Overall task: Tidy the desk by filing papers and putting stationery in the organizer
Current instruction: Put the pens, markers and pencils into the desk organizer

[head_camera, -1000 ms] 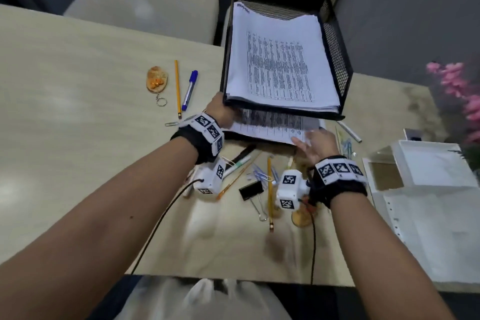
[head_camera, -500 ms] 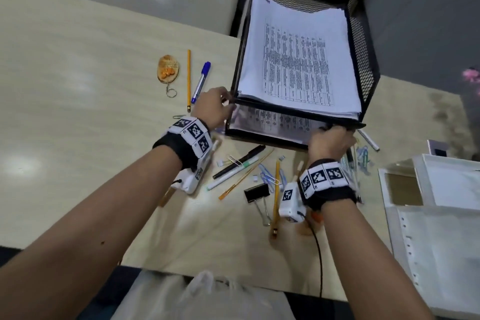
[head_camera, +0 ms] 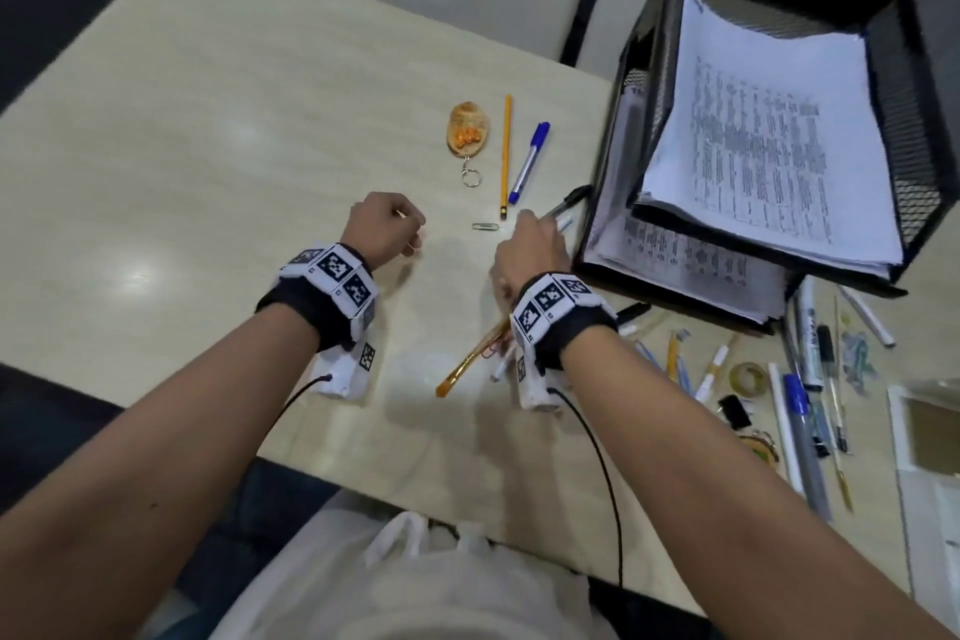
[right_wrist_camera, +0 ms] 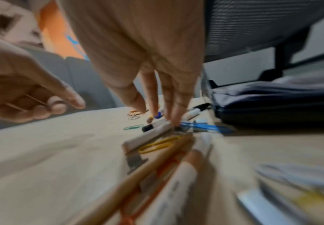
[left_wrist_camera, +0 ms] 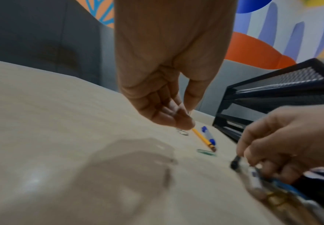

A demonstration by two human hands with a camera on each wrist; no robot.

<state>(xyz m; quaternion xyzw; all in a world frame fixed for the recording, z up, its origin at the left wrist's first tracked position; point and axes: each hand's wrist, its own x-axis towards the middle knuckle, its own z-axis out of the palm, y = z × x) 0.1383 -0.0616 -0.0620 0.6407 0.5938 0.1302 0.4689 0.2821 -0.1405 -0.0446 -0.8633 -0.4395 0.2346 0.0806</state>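
Note:
The black mesh tray organizer (head_camera: 909, 120) stands at the back right, with printed papers (head_camera: 769, 146) on its top level and more papers (head_camera: 691, 265) below. My left hand (head_camera: 410, 239) hovers over bare table with its fingers curled and pinches a thin wire piece, apparently a paper clip (right_wrist_camera: 36, 99). My right hand (head_camera: 530, 239) is just left of the tray, its fingers closed over a bundle of pens: a black marker (head_camera: 569, 202) sticks out ahead and a brush handle (head_camera: 467, 369) trails under the wrist. The fingertips (right_wrist_camera: 174, 121) press on the bundle.
A yellow pencil (head_camera: 505, 156), a blue-capped pen (head_camera: 529, 161), a wooden keychain (head_camera: 467, 130) and a loose paper clip (head_camera: 485, 226) lie beyond my hands. More pens (head_camera: 810, 353), a tape roll (head_camera: 748, 377) and a binder clip (head_camera: 735, 411) lie right of the tray's front. White sheets (head_camera: 930, 431) sit at the far right.
Both hands have left the tray's front edge. The left hand has drawn back to the left over bare table. The right hand has come down on the pens left of the tray.

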